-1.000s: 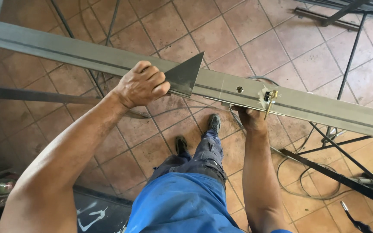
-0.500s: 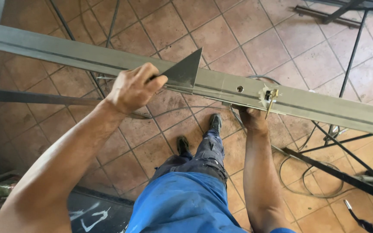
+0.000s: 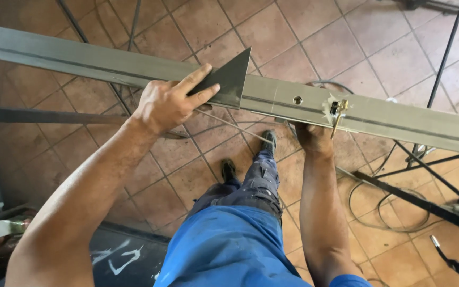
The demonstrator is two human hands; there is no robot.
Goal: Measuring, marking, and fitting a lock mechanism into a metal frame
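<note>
Nearest to the camera are the person's blue shirt (image 3: 229, 250) and dark trousers (image 3: 251, 183), with 1 black shoe (image 3: 268, 142) standing on the brown floor tiles (image 3: 314, 32) below.

From the lower left the left forearm goes up to the left hand (image 3: 168, 103). This hand lies on top of a long grey metal profile (image 3: 410, 119) and presses a dark triangular metal plate (image 3: 228, 79) flat against it. The fingers (image 3: 200, 77) are stretched over the lower left part of the plate, so the hand is grasping the plate and not clenched into a fist. The plate stands with its sharp tip pointing up, above the upper edge of the profile.

The right hand (image 3: 312, 135) comes up from under the profile, just below a small brass-coloured fitting (image 3: 338, 111). Most of its fingers are hidden behind the metal, so I cannot tell if it grips or only supports the profile. Between the plate and the fitting there is 1 small round hole (image 3: 297, 100) in the profile.

The profile runs across the whole view from upper left to right. Farther away, thin black metal bars (image 3: 442, 58) and cables (image 3: 367, 212) lie on the floor at the right.
</note>
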